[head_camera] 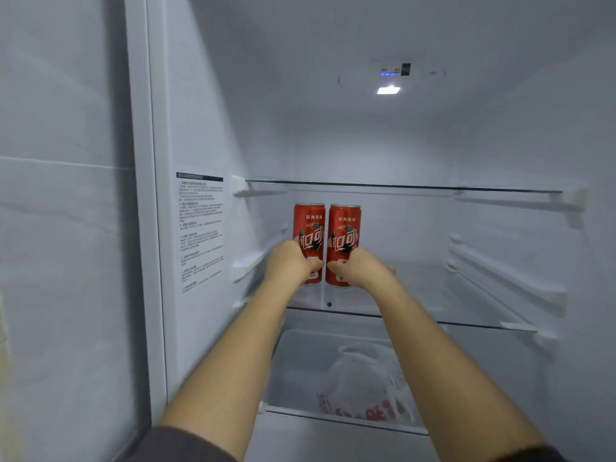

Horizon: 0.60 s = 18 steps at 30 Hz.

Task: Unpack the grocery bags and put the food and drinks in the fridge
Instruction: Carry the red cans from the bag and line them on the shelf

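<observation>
Item one, far left: a white printed instruction label (200,231) on the fridge's inner side wall.

Item two: the left hand (290,261), fingers curled round the lower part of the left tall red aluminium drinks can (309,225).

Item three: the right tall red aluminium drinks can (345,228), just beside the first, gripped low by the right hand (361,266).

I log both cans upright on the clear glass middle shelf (466,295), towards its left.

Below, I note a translucent crisper drawer (290,361) holding a clear plastic bag with red contents (363,388).

Above, to the right: a lit white ceiling lamp (388,90).
</observation>
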Available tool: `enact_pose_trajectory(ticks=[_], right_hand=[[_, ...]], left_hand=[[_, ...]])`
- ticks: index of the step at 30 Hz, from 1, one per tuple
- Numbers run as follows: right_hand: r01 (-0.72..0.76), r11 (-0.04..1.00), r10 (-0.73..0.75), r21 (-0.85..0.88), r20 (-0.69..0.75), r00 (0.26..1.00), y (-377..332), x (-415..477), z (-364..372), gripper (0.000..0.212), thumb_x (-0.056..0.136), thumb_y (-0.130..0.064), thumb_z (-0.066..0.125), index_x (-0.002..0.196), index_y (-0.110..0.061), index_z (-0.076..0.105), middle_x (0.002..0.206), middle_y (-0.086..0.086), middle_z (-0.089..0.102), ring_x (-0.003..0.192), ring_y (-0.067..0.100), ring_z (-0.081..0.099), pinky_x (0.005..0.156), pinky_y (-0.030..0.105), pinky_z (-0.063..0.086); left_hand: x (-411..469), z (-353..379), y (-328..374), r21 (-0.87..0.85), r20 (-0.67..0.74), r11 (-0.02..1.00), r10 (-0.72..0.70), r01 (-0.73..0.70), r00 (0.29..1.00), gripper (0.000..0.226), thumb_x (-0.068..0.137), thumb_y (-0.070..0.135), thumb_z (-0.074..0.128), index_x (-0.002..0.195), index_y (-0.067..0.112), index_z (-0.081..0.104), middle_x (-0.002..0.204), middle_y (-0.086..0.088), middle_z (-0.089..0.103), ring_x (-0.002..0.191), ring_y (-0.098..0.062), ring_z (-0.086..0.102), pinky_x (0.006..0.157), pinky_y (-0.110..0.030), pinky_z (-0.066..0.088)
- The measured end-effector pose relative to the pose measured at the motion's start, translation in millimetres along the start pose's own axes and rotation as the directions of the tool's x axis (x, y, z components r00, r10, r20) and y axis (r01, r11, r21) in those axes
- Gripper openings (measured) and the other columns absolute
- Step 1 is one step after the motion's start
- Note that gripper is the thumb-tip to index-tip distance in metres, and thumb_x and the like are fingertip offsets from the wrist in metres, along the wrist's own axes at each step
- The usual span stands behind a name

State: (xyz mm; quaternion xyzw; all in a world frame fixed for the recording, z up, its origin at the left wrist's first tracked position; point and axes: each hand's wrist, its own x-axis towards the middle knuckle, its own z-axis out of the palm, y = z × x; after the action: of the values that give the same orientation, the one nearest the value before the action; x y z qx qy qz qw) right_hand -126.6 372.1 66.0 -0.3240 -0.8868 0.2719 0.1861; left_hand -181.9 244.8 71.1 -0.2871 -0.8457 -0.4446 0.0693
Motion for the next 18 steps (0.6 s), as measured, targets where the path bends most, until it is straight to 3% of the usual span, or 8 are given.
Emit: enact_pose_trajectory(ticks=[4,8,13,16,18], right_hand=[[-0.031,0.997,0.035,-0.069,0.06,0.998,-11,40,1,0.06,0.08,-0.061,0.059,0.124,-0.019,0.058,0.113,0.006,0.064,0.105,0.03,0.06,0.097,0.047,0.047],[-0.051,0.993,0.061,-0.102,0.102,0.993,-17,60,2,0.059,0.089,-0.058,0.055,0.126,-0.012,0.054,0.122,0.01,0.061,0.109,0.031,0.059,0.098,0.045,0.049],[0.002,0.999,0.002,-0.054,0.064,0.998,-12,89,14,0.049,0.091,-0.054,0.056,0.117,-0.013,0.059,0.107,0.006,0.065,0.097,0.026,0.062,0.092,0.04,0.051],[0.021,0.998,-0.02,-0.059,0.02,1.0,-9,94,20,0.047,0.092,-0.052,0.056,0.115,-0.011,0.058,0.102,0.006,0.063,0.093,0.025,0.061,0.081,0.034,0.05],[0.03,0.999,-0.031,-0.034,-0.03,0.999,-4,98,26,0.048,0.092,-0.05,0.059,0.118,-0.01,0.056,0.109,0.008,0.065,0.099,0.026,0.063,0.082,0.035,0.051]], left_hand=[[30,11,7,0.049,-0.051,0.994,-0.097,0.099,0.994,0.058,0.08,0.033,0.077,0.128,0.011,0.05,0.117,-0.008,0.064,0.103,-0.025,0.064,0.08,-0.036,0.054],[58,21,7,0.063,-0.057,0.986,-0.154,0.157,0.986,0.052,0.089,0.022,0.069,0.129,0.004,0.042,0.116,-0.011,0.061,0.106,-0.027,0.062,0.081,-0.037,0.05],[86,37,4,0.137,-0.057,0.974,-0.177,0.183,0.983,0.028,0.092,0.025,0.064,0.107,0.009,0.048,0.106,-0.009,0.067,0.095,-0.025,0.066,0.077,-0.034,0.051],[97,46,1,0.3,-0.08,0.942,-0.135,0.153,0.988,0.035,0.092,0.032,0.063,0.117,0.007,0.056,0.107,-0.009,0.066,0.096,-0.025,0.064,0.07,-0.032,0.046],[101,51,-3,0.35,-0.102,0.926,-0.108,0.137,0.989,0.038,0.092,0.033,0.063,0.119,0.008,0.055,0.109,-0.009,0.066,0.097,-0.025,0.064,0.067,-0.031,0.042]])
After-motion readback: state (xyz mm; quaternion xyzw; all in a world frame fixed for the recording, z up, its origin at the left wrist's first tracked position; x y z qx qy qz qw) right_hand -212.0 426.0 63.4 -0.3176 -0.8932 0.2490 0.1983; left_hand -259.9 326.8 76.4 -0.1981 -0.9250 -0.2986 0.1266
